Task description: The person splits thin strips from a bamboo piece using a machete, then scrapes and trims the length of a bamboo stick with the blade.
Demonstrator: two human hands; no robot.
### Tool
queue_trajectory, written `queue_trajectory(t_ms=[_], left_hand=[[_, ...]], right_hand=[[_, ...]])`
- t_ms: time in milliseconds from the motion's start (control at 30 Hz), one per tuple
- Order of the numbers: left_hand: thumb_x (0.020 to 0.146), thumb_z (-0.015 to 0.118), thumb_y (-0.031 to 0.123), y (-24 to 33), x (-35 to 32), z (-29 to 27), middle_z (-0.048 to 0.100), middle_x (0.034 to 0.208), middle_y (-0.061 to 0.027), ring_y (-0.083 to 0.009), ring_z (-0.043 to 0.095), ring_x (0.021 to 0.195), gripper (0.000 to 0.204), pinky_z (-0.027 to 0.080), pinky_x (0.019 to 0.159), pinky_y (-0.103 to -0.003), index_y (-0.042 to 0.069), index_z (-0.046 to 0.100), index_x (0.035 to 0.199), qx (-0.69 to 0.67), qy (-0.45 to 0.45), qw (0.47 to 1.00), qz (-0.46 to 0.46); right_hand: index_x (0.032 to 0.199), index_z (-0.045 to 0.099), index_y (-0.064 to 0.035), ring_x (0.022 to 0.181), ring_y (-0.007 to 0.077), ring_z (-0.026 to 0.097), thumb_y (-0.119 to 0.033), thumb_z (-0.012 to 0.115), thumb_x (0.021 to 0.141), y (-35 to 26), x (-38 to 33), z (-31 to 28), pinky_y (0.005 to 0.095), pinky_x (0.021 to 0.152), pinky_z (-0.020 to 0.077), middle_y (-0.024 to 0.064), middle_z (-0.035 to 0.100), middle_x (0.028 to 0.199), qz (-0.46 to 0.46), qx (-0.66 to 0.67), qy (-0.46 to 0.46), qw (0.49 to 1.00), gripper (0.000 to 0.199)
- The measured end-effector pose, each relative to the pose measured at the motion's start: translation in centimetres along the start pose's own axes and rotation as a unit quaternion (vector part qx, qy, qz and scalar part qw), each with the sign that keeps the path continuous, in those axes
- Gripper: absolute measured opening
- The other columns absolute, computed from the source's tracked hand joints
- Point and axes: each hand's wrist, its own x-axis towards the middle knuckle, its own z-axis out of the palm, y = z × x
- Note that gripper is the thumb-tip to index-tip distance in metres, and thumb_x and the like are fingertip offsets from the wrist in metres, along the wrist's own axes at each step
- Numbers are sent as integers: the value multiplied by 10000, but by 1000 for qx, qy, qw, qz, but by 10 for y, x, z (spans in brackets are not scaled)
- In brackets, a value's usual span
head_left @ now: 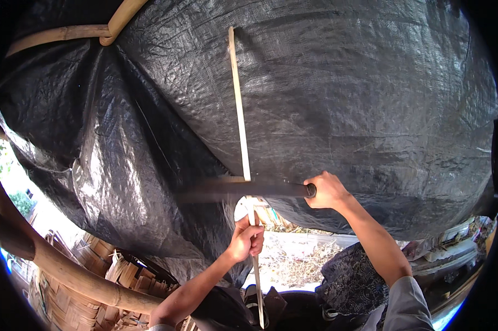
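Observation:
My left hand (246, 240) is closed around a long, thin, pale bamboo strip (239, 113). The strip stands nearly upright in view, reaching well above the fist and tapering down below it between my feet. In my right hand (327, 190) is the dark handle of a machete, its fingers wrapped round it. The machete's blade (232, 189) points left and crosses in front of the strip, just above my left hand. Motion smears the blade, so I cannot tell whether its edge touches the strip.
A large black plastic tarp (359, 99) hangs ahead. Bamboo poles run at the upper left (61, 34) and lower left (89, 280). Woven bamboo matting (78, 298) lies at lower left. Dry shavings (298, 256) litter the bright ground below. Dark patterned cloth (352, 278) is at lower right.

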Motion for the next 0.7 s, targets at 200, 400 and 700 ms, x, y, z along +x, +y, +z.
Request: queue_trajectory(t_ms=[200, 400, 700], left_hand=[[814, 370, 36, 3, 1, -4, 299, 451, -23, -105, 275, 308, 100, 243, 293, -253, 125, 379, 769, 10, 29, 999, 19], [818, 357, 47, 0, -3, 0, 291, 446, -25, -108, 266, 303, 99, 249, 292, -259, 125, 331, 762, -4, -15, 1000, 11], [814, 383, 42, 3, 1, -9, 314, 459, -34, -105, 274, 304, 94, 242, 289, -249, 113, 353, 760, -13, 23, 999, 25]], right_hand=[[808, 664, -97, 734, 338, 604, -144, 570, 574, 4, 4, 11, 389, 697, 502, 154, 623, 734, 64, 49, 93, 992, 256], [835, 666, -102, 769, 318, 604, -157, 603, 575, -4, -2, 1, 392, 711, 496, 138, 630, 747, 31, 104, 29, 994, 273], [843, 646, -32, 755, 332, 603, -154, 602, 608, 15, 3, 8, 363, 710, 504, 173, 620, 740, 87, 93, 79, 989, 268]])
